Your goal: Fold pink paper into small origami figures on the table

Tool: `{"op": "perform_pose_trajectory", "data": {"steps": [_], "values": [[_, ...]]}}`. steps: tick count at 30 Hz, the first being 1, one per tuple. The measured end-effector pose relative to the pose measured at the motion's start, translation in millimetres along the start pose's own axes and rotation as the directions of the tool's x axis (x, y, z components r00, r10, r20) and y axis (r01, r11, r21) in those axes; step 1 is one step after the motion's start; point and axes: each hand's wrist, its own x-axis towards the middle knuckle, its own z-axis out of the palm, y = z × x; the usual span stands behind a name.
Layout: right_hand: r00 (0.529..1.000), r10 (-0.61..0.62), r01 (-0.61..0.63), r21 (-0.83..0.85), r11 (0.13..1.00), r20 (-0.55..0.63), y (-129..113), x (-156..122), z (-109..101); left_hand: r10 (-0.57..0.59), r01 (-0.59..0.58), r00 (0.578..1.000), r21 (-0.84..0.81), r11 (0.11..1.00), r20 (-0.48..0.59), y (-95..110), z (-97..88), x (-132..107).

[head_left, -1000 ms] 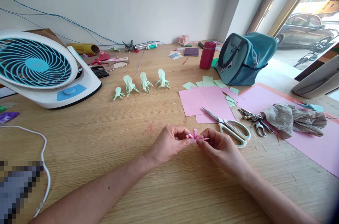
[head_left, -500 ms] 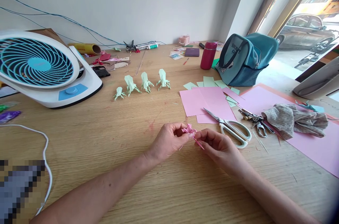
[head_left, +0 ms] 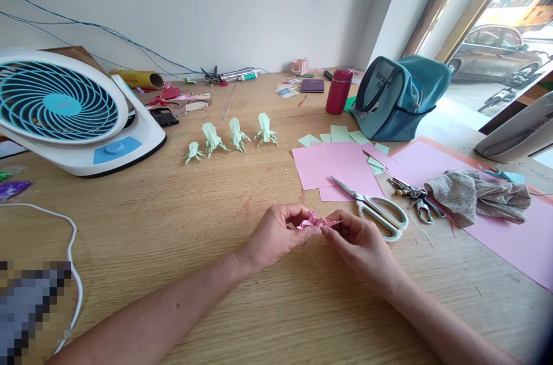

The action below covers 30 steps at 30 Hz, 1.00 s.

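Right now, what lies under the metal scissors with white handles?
The blades lie over flat pink paper, the rest over brown wooden tabletop. Anything directly beneath the scissors is covered.

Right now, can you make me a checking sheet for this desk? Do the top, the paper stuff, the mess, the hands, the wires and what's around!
Surface: wooden tabletop, with some reddish marks.
Paper things: folded pink paper in both hands; four pale green paper figures standing in a row.
Clutter: white-handled scissors, tips over pink sheets; keys beside a crumpled cloth.
Hands: left hand and right hand both pinch the folded pink paper with their fingers.
Cables: white cable at left; thin blue wires along the wall.
Surroundings: fan, red bottle, blue bag; car outside.
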Motion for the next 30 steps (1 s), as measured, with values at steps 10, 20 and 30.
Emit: {"op": "perform_pose_trajectory", "data": {"steps": [10, 20, 30], "values": [[0.999, 0.033, -0.033, -0.033, 0.999, -0.007, -5, -3, 1, 0.117, -0.1, 0.992, 0.251, 0.963, -0.054, 7, -0.4, -6], [1.0, -0.009, 0.008, -0.118, 0.993, -0.008, -2, -3, -1, 0.11, -0.107, 0.994, 0.289, 0.951, 0.007, 11, -0.1, -10], [0.997, -0.074, 0.072, -0.193, 0.979, -0.003, -10, -7, 0, 0.493, -0.466, 0.86, 0.598, 0.652, 0.133, 9, -4.7, -15]]}}
